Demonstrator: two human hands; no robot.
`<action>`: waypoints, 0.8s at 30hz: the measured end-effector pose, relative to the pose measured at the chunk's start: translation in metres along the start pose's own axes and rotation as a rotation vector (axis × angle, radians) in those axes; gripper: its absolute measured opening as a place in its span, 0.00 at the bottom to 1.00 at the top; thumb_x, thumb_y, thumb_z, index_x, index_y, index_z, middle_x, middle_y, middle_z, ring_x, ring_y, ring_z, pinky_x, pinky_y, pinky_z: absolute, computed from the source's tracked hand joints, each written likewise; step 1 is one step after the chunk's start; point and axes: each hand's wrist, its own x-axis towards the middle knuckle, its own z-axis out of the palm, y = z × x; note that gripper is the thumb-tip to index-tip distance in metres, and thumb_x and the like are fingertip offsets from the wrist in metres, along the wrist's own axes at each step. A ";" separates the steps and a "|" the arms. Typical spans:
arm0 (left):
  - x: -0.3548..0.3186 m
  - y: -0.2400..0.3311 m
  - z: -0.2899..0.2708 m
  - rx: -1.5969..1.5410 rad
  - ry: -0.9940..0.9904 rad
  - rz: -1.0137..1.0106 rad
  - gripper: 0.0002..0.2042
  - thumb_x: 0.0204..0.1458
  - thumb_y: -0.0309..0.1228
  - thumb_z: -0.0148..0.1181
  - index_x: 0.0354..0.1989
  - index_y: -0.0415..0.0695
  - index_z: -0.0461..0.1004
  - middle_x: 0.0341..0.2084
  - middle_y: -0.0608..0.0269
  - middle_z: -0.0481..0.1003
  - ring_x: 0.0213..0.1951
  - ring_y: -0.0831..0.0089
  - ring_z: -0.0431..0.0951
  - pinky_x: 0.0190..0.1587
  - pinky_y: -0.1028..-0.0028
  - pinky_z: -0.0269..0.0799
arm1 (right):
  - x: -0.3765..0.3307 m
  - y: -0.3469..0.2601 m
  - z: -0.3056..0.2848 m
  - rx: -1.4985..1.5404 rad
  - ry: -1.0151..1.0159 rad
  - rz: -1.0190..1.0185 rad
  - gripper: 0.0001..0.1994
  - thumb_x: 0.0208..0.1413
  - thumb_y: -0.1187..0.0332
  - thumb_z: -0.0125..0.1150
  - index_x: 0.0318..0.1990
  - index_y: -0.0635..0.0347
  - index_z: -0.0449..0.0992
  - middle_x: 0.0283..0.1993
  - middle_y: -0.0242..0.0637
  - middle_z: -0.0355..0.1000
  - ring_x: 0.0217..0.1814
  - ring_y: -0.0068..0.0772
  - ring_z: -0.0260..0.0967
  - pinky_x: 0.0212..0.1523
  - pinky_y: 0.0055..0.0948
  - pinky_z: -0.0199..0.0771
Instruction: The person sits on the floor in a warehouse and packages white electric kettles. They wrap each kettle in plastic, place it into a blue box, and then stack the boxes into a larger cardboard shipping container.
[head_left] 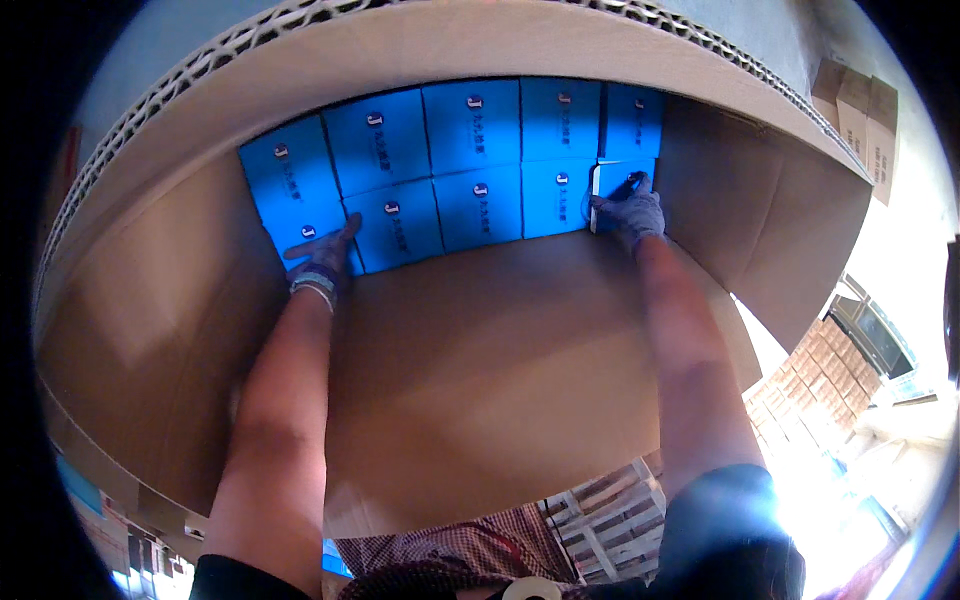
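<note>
Hands reach deep into a big cardboard box [480,400] with blue boxes [470,125] packed flat on its bottom. The right hand [632,212], in a grey glove, has its fingers closed on the edge of one blue box [620,178] that stands tilted in the far right corner. The left hand [325,250] lies flat and open on a blue box at the left [300,232], well apart from the right one.

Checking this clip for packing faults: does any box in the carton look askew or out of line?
One does. The small blue box at the right end of the near row, gripped by the right hand, stands tilted with its white edge showing, not flush with the other blue boxes. The left hand rests flat on the row's left end.
</note>
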 end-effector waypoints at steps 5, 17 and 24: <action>-0.005 0.005 -0.001 -0.080 0.028 -0.041 0.36 0.64 0.39 0.47 0.76 0.79 0.36 0.77 0.51 0.32 0.72 0.35 0.44 0.71 0.42 0.48 | 0.011 -0.003 0.011 0.063 0.081 -0.031 0.59 0.38 0.41 0.76 0.76 0.49 0.47 0.72 0.62 0.51 0.69 0.61 0.64 0.64 0.48 0.71; -0.013 0.011 -0.001 -0.247 0.068 -0.145 0.37 0.63 0.45 0.50 0.77 0.74 0.36 0.78 0.53 0.35 0.75 0.44 0.42 0.73 0.47 0.47 | -0.007 -0.022 -0.011 -0.073 0.017 -0.027 0.66 0.38 0.45 0.80 0.78 0.45 0.34 0.71 0.57 0.55 0.68 0.56 0.66 0.65 0.46 0.71; -0.039 0.033 -0.017 -0.342 0.093 -0.249 0.39 0.62 0.48 0.52 0.77 0.70 0.37 0.78 0.55 0.36 0.76 0.49 0.41 0.74 0.50 0.46 | 0.039 0.019 0.009 0.034 0.043 -0.026 0.66 0.37 0.44 0.79 0.78 0.49 0.35 0.72 0.61 0.53 0.71 0.60 0.61 0.67 0.47 0.67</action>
